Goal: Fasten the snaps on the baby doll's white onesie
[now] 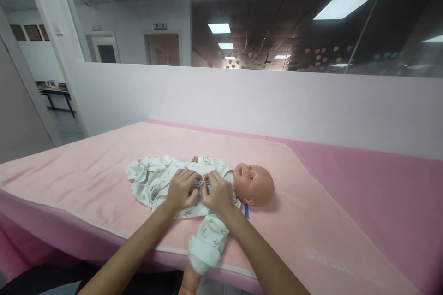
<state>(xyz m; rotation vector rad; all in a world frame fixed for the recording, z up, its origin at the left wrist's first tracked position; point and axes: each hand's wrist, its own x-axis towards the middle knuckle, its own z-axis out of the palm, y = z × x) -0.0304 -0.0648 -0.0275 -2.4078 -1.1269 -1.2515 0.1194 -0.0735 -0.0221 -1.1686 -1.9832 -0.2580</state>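
Observation:
A baby doll [258,185] lies on its back, its head to the right. It wears a white printed baby gown [157,182], bunched at the left end. Over the doll's chest, the fingertips of my left hand [183,189] are closed on a thin white tie of the gown. Close beside it, my right hand [218,193] pinches the tie too, its fingertips almost meeting the left ones. The pinched ends are small and partly hidden by my fingers. One sleeve [209,242] with a turned-back cuff reaches toward me, over the table edge, below my right wrist.
Beneath the doll is a pale pink towel-like cover [311,230] over a deeper pink padded surface [380,179]. A blue strip [247,211] shows under the doll's neck. Behind stands a low white wall [259,101] with glass above it. A doorway opens at the far left.

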